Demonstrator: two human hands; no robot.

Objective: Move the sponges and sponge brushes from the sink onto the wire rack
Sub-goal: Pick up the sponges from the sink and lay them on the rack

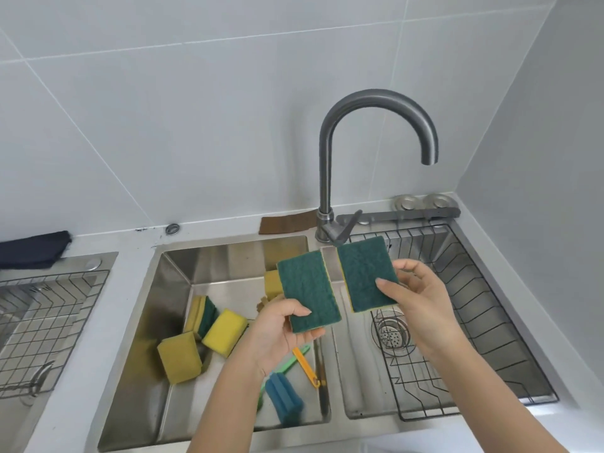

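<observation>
My left hand (284,328) grips a green-faced yellow sponge (309,291) above the divider between the two basins. My right hand (421,299) holds a second green-and-yellow sponge (364,273) over the left edge of the black wire rack (474,308), which sits in the right basin. Down in the left sink (183,266) lie several yellow sponges (179,356), one (225,331) beside a green-sided sponge (202,315). A blue sponge brush (283,397) with a green handle and an orange-handled brush (305,362) lie near the sink's front right.
A curved grey faucet (327,178) rises behind the divider, its spout over the right basin. A drain strainer (390,331) shows under the rack. Another wire basket (42,318) sits at far left, with a dark cloth (32,250) behind it.
</observation>
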